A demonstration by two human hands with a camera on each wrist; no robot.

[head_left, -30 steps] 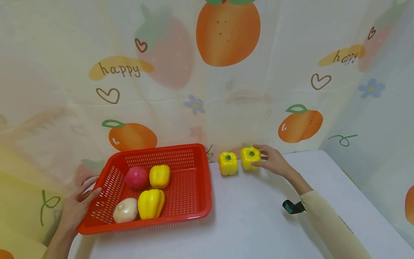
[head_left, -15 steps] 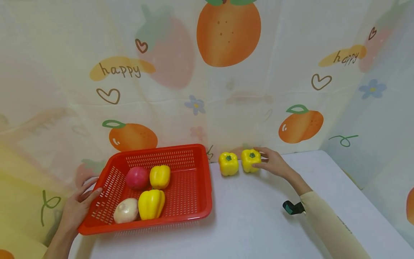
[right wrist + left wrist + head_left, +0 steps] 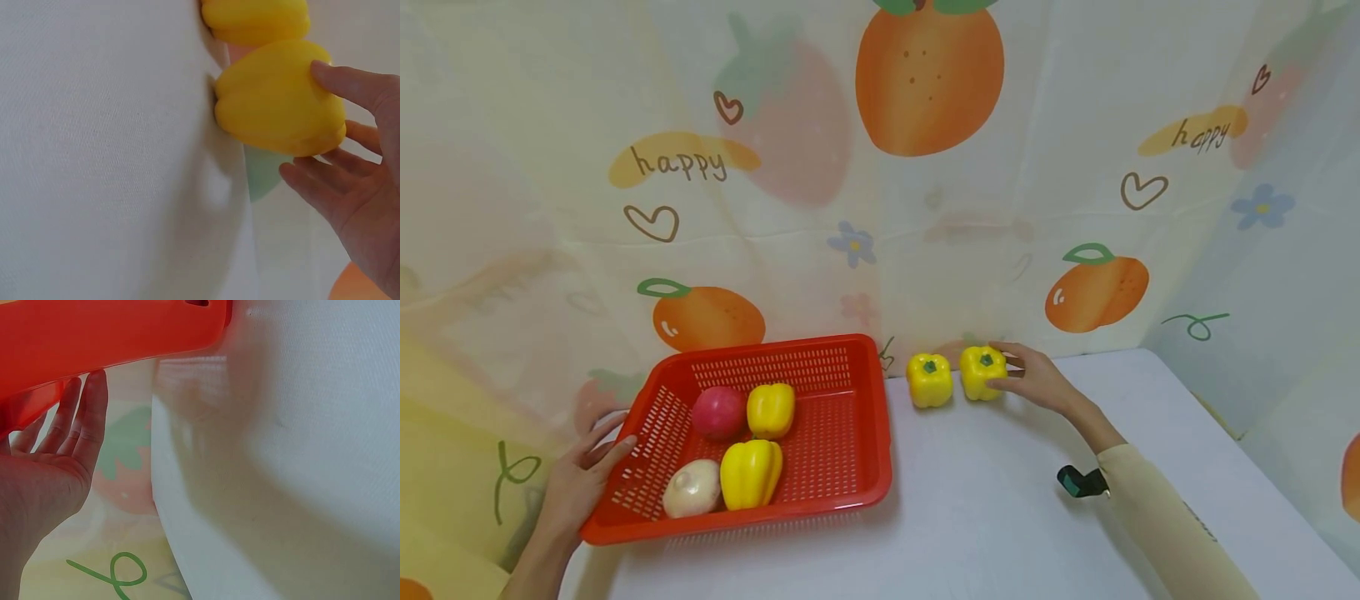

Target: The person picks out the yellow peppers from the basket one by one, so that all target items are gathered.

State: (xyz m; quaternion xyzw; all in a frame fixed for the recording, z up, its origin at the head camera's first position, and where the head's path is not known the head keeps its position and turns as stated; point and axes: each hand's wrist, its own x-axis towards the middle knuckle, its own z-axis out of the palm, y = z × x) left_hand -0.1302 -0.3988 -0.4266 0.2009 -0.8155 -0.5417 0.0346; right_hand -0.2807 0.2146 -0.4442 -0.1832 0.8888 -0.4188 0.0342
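Between three and four o'clock, on a dial centred on the red basket point(image 3: 880, 425) with twelve away from the person, a pale sleeve point(image 3: 1172, 517) reaches over the white table point(image 3: 985, 533), a black-and-green piece point(image 3: 1077, 481) at its cuff. Between eight and nine, the left hand point(image 3: 574, 479) grips the basket's end rim, thumb over it, fingers against the outside. The basket's long axis runs roughly nine to three.

Inside, nearest, a whitish bulb point(image 3: 691, 490) sits toward half past seven, its nub facing up and slightly to ten. Just beside it, toward six, lies a near yellow pepper point(image 3: 751, 475), its long axis about six to twelve. Farther in are a dark pink ball point(image 3: 717, 412) toward eleven and a far yellow pepper point(image 3: 771, 408) toward two; I cannot tell where that one's stem points.

Outside the basket, toward half past two, two yellow peppers stand upright at the table's far edge, long axes near vertical, green stems up. The inner pepper point(image 3: 929, 382) stands alone; the outer pepper point(image 3: 976, 381), just beside it, is grasped by the right hand point(image 3: 1037, 377), thumb on its near side and fingers round the far side. Behind, beyond twelve, hangs a fruit-printed cloth point(image 3: 917, 275).
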